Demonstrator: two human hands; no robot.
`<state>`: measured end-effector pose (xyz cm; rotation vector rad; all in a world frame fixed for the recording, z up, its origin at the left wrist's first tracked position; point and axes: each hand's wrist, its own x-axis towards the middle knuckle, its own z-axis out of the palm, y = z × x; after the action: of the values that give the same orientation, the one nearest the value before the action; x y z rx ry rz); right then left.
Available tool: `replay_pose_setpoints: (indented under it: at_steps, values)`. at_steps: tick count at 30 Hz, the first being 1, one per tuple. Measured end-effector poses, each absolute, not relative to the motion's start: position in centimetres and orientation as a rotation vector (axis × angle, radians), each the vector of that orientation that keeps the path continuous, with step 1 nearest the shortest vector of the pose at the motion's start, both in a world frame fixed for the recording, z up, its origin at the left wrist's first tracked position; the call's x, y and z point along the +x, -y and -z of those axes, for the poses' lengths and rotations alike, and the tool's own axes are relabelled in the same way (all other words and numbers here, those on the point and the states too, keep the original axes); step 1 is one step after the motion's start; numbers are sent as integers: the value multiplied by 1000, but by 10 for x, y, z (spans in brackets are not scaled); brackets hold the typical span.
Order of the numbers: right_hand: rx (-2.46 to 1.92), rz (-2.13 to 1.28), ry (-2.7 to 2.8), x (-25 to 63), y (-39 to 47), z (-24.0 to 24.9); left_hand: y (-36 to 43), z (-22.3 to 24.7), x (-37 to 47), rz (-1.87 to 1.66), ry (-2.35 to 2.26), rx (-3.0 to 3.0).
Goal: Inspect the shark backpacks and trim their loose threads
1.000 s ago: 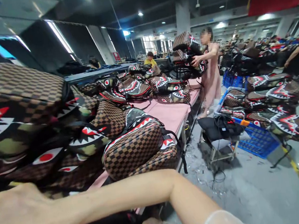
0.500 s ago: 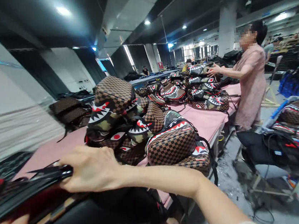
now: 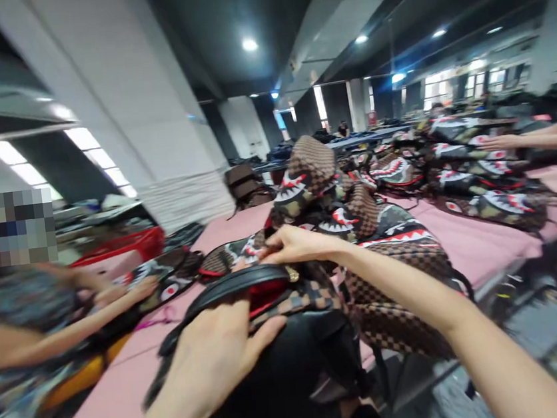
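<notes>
A backpack [image 3: 277, 377] with black panels, a brown checkered strip and a red lining lies in front of me, its zipped top partly open. My left hand [image 3: 218, 343] grips the near rim, fingers inside the opening and thumb outside. Just beyond the black zipped edge, my right hand [image 3: 292, 244] has its fingers closed and bent downward; whatever is in them is hidden. A gold zipper pull [image 3: 292, 274] hangs below that hand. Behind it are piled checkered backpacks [image 3: 311, 165] with shark-mouth prints.
The pink table [image 3: 505, 257] runs back to the right, bearing more stacked backpacks [image 3: 489, 205]. A co-worker [image 3: 9, 320] at the left handles another shark-print bag [image 3: 166, 285]. Another person's arm [image 3: 537, 141] reaches toward the right stack. A white pillar [image 3: 147, 116] stands behind the table.
My view has swung left, bringing the left co-worker and the whole held backpack into sight. The black pointed tool, like scissors, seen at my right hand is now out of sight.
</notes>
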<state>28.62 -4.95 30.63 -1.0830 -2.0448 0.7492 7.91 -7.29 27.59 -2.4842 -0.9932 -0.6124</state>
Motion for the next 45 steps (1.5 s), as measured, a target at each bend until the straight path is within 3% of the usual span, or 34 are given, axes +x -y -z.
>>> replay_pose_setpoints:
  at_steps: [5, 17, 22, 33, 39, 42, 45]
  values:
    - [-1114, -971, 2152, 275, 30, -318, 79, -287, 81, 467, 1098, -2512]
    - [-1191, -888, 2198, 249, 30, -315, 100, -255, 40, 768, 667, -2511]
    - [-1228, -740, 2126, 227, 15, -302, 109, -252, 39, 686, 668, -2661]
    - [-1336, -895, 1863, 226, 13, -291, 105, -289, 33, 149, 888, -3137]
    - [-1183, -1004, 1913, 227, 5, -286, 58, -312, 54, -569, 792, -3696]
    - [-1123, -1045, 1928, 229, -5, -287, 40, -315, 69, -731, 770, -3892]
    - [-1145, -967, 1807, 241, -11, -294, 23, -315, 74, -877, 1054, -3804]
